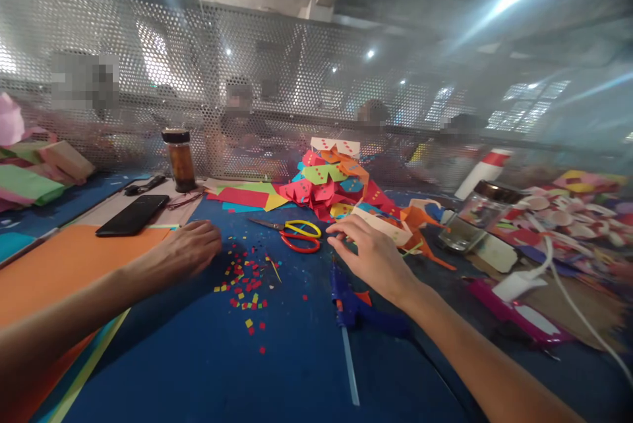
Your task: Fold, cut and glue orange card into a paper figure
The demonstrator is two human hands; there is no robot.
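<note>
Right grip [368, 252] reads as released on my feed: fingers parted, holding nothing I can see, just beyond the blue glue gun [353, 304] and beside the scissors [283, 230]. Those scissors lie on the blue counter [277, 370], red and yellow handles toward that hand. My left grip [198, 245] is loosely curled, palm down; whether anything sits under its fingers, I cannot tell. Tiny paper squares [240, 291] are scattered between my two hands. Behind the scissors I see a heap of folded coloured paper [324, 192]; a black phone [133, 215] lies farther left.
</note>
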